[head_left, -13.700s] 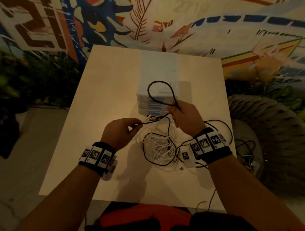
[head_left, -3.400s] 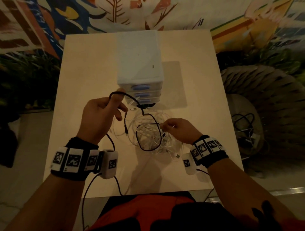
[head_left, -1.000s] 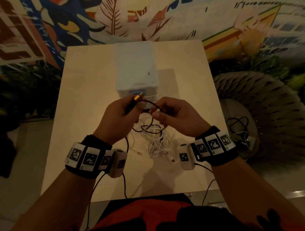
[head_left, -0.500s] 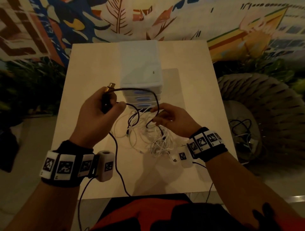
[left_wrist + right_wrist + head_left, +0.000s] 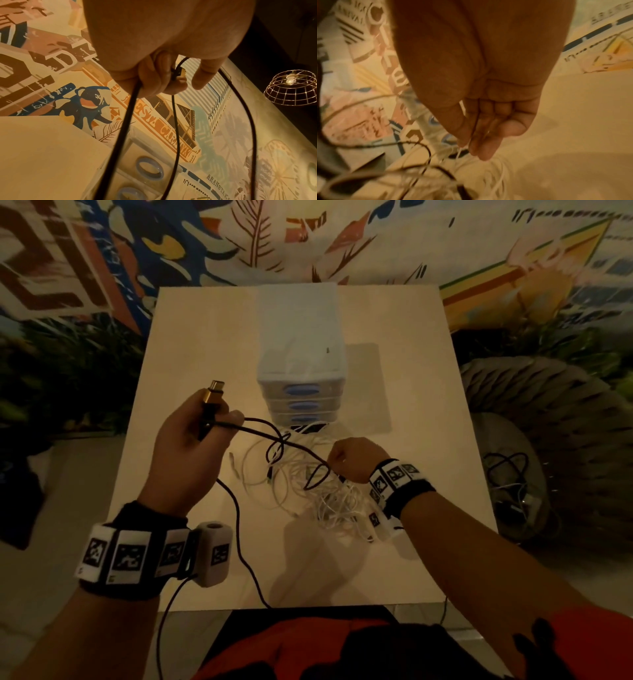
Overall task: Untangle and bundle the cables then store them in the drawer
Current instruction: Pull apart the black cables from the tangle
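Black braided cable (image 5: 260, 430) with a gold metal plug (image 5: 213, 396) sits in the grip of the left hand (image 5: 191, 446): the fingers (image 5: 154, 81) curl round the plug's black stem, and the gold tip pokes up past the knuckles, raised above the table. In the left wrist view, three dark strands (image 5: 175, 121) hang down from that closed fist. From the thumb, two runs of the black cable stretch rightward and down to the right hand (image 5: 356, 460), crossing each other above the pile. The right hand's grip is clenched on strands: in the right wrist view a thin dark cable (image 5: 475, 125) passes between thumb and fingers (image 5: 488, 135), and thin white strands trail from the fingertips, though the picture is blurred.

Beneath and beside the right hand lies a loose tangle of thin white cables (image 5: 308, 491) on the pale square table (image 5: 191, 337), with black loops threaded through it. Another black strand (image 5: 239, 542) runs from under the left hand across the table and over its near edge.

Just beyond the tangle stands a small white plastic drawer unit with blue oval handles (image 5: 301, 392); its drawers are pushed in. Both wrists wear black bands with white marker tags (image 5: 137, 556). A painted mural wall (image 5: 308, 241) rises behind the table, and a woven wicker chair (image 5: 548, 419) stands to the right.
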`<state>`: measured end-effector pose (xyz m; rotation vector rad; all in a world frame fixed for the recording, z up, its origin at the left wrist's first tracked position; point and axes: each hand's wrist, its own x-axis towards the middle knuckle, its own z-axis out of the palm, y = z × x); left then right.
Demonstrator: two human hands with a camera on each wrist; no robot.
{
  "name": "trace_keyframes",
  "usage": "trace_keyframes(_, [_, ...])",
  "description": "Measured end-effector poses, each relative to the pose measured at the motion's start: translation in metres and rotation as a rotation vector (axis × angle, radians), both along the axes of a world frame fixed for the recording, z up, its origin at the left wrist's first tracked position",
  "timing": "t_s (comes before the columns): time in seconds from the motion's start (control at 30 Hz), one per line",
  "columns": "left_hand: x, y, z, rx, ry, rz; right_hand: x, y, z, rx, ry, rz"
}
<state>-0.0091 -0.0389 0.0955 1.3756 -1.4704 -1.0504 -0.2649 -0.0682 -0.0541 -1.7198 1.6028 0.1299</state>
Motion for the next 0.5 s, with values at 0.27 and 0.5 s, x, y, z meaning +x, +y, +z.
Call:
trace_keyframes(0.27, [0.013, 0.001, -0.002, 0.007, 0.01, 0.029, 0.005, -0.002, -0.02, 0.009, 0.084, 0.109])
trace_keyframes(0.5, [0.018, -0.001, -0.006, -0.002, -0.013, 0.059, 0.003, 0.004, -0.015, -0.261, -0.052, 0.038])
